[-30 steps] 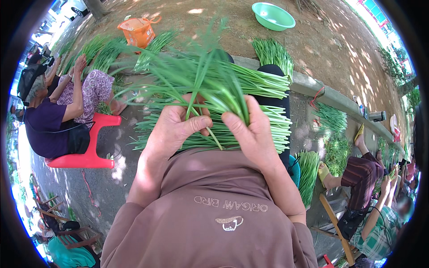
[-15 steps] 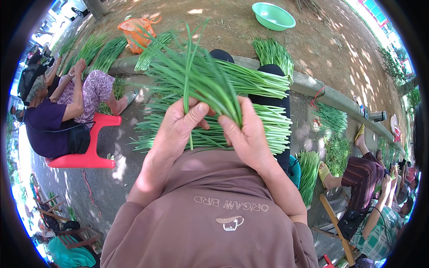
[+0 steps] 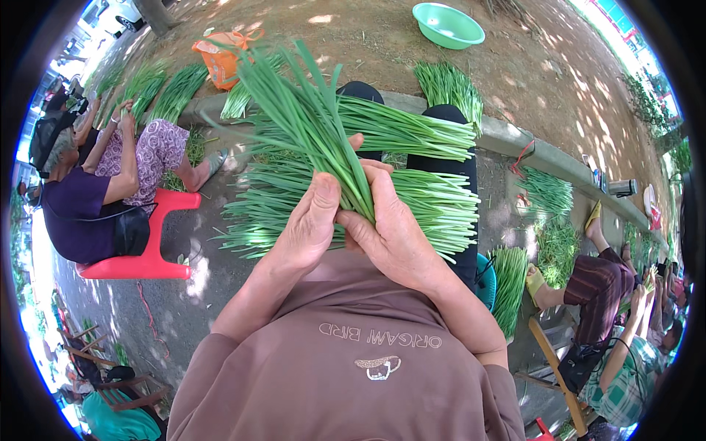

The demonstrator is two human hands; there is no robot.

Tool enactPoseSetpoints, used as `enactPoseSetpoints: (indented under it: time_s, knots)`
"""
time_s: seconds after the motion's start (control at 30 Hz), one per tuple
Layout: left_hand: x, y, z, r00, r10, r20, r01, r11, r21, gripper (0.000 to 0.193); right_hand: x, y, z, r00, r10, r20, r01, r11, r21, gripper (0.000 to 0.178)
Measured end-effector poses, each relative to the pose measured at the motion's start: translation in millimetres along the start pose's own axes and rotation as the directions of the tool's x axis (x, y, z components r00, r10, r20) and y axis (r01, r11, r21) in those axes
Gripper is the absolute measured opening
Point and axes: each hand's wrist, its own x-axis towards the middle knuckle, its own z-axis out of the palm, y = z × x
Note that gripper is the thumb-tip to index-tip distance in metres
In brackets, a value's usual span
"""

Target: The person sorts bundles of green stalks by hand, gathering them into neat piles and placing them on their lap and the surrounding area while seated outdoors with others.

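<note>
A bunch of long green garlic chives [image 3: 312, 121] rises from between my hands, its leafy ends fanning up and to the left. My right hand [image 3: 390, 231] is closed round the lower stalks, the thumb lying across them. Against the bunch's left side rests my left hand [image 3: 309, 220], its thumb pressed to the stalks and its other fingers mostly hidden behind. Across my lap beneath lie more garlic chives in two heaps, an upper heap [image 3: 415, 131] and a lower heap [image 3: 441, 209], pale stalk ends pointing right.
Green basin [image 3: 448, 28] and orange bag [image 3: 220, 65] sit on the dirt beyond the kerb [image 3: 507, 136]. At left a person [image 3: 88, 191] on a red stool [image 3: 158, 242] handles chives. More chives [image 3: 507, 290] stand by a teal container [image 3: 485, 279] at right, near another seated person [image 3: 610, 367].
The few stalks apart in my left hand have joined the bunch in my right. Both hands have come closer together, the right shifting left and slightly down.
</note>
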Motion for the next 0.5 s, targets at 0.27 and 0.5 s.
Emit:
enactPoseSetpoints:
  time_s: [0.27, 0.5]
  knots:
    - [7.9, 2.1, -33.4, 0.982, 0.185, -0.021, -0.152, 0.730, -0.667, 0.054, -8.5, 2.3, -43.7, 0.923, 0.066, 0.378, 0.044, 0.960, -0.276, 0.043]
    - [12.3, 0.0, -39.7, 0.982, -0.020, -0.188, -0.119, 0.708, -0.696, 0.024, -5.8, -7.2, -120.5, 0.947, 0.155, 0.281, -0.045, 0.931, -0.363, 0.041]
